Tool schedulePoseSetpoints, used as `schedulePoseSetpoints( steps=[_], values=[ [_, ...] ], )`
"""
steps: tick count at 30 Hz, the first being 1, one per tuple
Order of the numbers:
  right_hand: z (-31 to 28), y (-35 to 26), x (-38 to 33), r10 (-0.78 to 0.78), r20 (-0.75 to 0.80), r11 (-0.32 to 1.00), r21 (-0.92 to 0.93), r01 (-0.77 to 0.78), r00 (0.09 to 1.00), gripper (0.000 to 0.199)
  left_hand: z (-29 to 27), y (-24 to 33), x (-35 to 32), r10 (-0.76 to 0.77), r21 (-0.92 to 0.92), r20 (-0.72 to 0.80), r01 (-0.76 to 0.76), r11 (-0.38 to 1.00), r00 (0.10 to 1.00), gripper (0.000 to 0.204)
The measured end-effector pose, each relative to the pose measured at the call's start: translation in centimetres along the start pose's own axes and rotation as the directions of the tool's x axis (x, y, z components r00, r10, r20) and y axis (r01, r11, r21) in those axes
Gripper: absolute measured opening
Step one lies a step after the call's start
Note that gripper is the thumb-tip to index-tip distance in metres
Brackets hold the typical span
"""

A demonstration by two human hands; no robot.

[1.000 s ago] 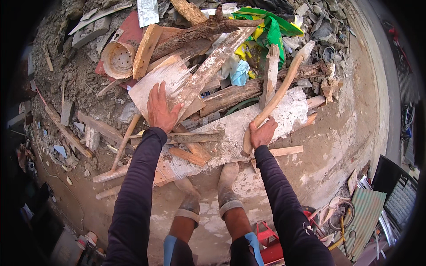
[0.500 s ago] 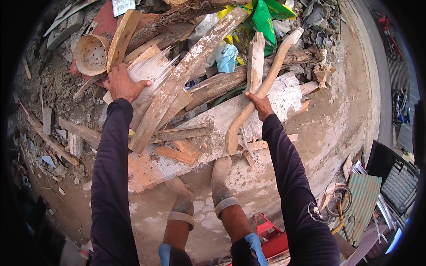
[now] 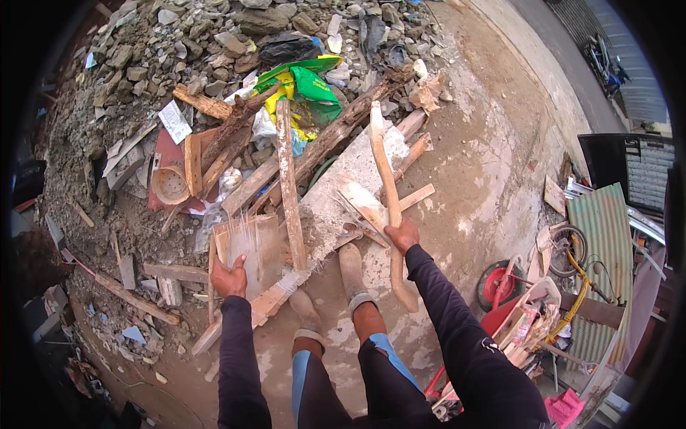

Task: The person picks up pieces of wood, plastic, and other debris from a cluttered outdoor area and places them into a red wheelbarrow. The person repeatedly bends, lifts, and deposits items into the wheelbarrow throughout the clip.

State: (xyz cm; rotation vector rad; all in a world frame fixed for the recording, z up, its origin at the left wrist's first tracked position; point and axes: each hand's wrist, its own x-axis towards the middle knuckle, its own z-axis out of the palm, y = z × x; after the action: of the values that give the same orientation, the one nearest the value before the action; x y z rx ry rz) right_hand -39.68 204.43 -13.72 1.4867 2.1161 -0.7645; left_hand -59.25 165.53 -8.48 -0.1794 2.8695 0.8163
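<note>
At three o'clock from centre, grasping curved pole (image 3: 386, 179) with fingers of right hand (image 3: 404, 236): likely stiff, fairly heavy, best held mid-length. Toward eight o'clock, holding splintered board (image 3: 261, 250) by left edge with left hand (image 3: 229, 279): probably light, brittle.

The left fingers (image 3: 219, 270) held a splintered board (image 3: 260, 247), the right fingers (image 3: 393, 232) a long, bent stick (image 3: 390, 189); beyond them a green-and-yellow sack (image 3: 316, 91) lay among timber (image 3: 350, 125) and rubble (image 3: 257, 23).
</note>
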Motion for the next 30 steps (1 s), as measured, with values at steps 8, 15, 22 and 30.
schedulePoseSetpoints(
  steps=[8,15,22,30],
  values=[
    [-6.3,19.5,-27.0,0.058,-0.272,0.981,0.195,-0.005,0.961,0.043,-8.9,-2.5,-5.8,0.207,0.103,0.1,-0.218,0.971,0.973,0.053],
    [-9.5,35.6,-49.0,0.404,-0.375,0.847,0.497,-0.187,0.834,0.043,-9.4,2.4,-14.5,0.387,0.172,0.302,-0.45,0.877,0.871,0.059],
    [-15.3,55.2,-55.1,0.497,-0.522,0.826,0.53,-0.193,0.694,0.045,-5.7,9.3,-27.1,0.502,-0.176,0.429,-0.475,0.862,0.751,0.057],
    [-4.6,81.0,-47.8,0.584,-0.567,0.808,0.345,-0.477,0.58,0.097,0.4,13.2,-48.2,0.577,-0.353,0.595,-0.462,0.813,0.56,0.051]
  ],
)
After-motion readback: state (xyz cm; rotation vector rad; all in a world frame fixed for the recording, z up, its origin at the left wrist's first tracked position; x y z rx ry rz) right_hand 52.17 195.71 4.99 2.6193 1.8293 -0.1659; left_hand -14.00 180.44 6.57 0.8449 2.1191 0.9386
